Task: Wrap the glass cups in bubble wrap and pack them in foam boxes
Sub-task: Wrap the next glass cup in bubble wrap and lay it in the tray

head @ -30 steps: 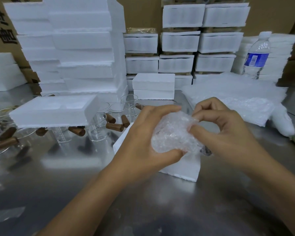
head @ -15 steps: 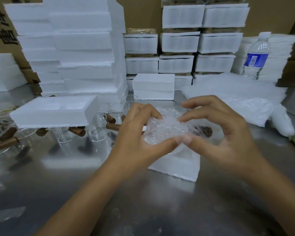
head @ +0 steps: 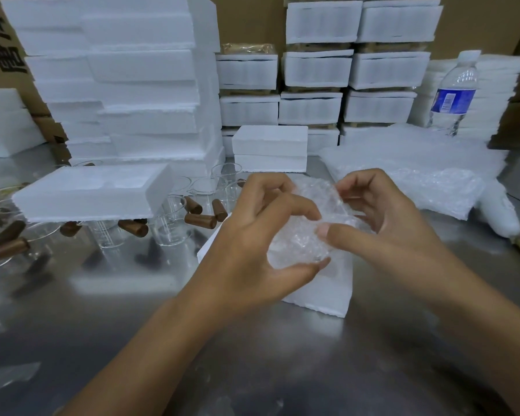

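A bundle of bubble wrap [head: 300,241] with a glass cup inside sits between both hands, above an open white foam box [head: 321,292] on the steel table. My left hand [head: 252,244] curls round the bundle's left side, thumb underneath. My right hand [head: 382,223] pinches the wrap's right side with thumb and curled fingers. The cup itself is hidden by the wrap. Bare glass cups [head: 174,217] with brown wooden handles [head: 200,220] stand to the left, partly under a foam lid [head: 90,193].
Tall stacks of foam boxes [head: 132,85] and packed boxes [head: 342,70] line the back. A pile of bubble wrap sheets [head: 418,175] lies at the right, with a water bottle [head: 455,94] behind it. A closed foam box [head: 270,148] stands mid-table.
The bundle has risen and turned in my hands. My right hand's fingers have shifted from pressing the top to pinching the wrap's right side; the left thumb now lies underneath.
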### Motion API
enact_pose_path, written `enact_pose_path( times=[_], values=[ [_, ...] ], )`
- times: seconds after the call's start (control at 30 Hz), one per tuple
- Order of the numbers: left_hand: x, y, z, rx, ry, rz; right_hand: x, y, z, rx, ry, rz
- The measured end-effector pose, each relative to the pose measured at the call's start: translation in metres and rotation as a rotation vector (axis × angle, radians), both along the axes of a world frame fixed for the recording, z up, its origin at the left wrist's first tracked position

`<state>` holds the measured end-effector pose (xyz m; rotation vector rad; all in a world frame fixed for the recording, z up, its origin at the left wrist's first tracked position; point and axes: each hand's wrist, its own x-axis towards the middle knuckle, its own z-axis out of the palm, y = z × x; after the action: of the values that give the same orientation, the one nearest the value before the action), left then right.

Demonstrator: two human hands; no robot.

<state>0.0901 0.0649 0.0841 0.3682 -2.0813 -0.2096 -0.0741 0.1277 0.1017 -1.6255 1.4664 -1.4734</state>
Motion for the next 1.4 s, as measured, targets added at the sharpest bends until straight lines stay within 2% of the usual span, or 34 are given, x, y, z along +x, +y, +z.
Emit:
enact_pose_path(
  times=[0.07, 0.2, 0.4, 0.53, 0.67, 0.9, 1.03, 1.13, 1.4],
  values=[
    [-0.001, 0.0, 0.0, -0.044, -0.004, -0.019, 0.002, -0.001, 0.001, 0.028, -0.042, 0.026],
    [-0.006, 0.004, -0.004, -0.103, -0.056, -0.073, 0.006, -0.003, -0.003, 0.026, 0.015, -0.024],
    [-0.007, 0.002, -0.004, -0.053, -0.059, -0.083, 0.002, -0.006, -0.007, -0.004, 0.005, -0.047],
    [0.003, -0.01, 0.003, 0.201, 0.056, -0.017, -0.005, -0.009, -0.005, -0.128, -0.149, -0.044],
    [0.015, -0.024, 0.004, 0.517, 0.21, -0.005, -0.008, -0.015, -0.01, -0.142, -0.105, -0.099],
    [0.024, -0.032, -0.001, 0.897, 0.198, -0.079, -0.005, -0.02, -0.025, -0.137, -0.04, -0.045],
    [0.021, -0.035, 0.002, 1.081, 0.286, -0.106, -0.007, -0.022, -0.029, -0.117, -0.022, -0.03],
    [0.023, -0.039, 0.001, 1.033, 0.265, -0.002, -0.008, -0.024, -0.032, -0.122, 0.0, -0.011],
    [0.029, -0.041, -0.001, 0.977, 0.324, 0.087, -0.003, -0.024, -0.035, -0.125, 0.081, 0.017]
  ],
)
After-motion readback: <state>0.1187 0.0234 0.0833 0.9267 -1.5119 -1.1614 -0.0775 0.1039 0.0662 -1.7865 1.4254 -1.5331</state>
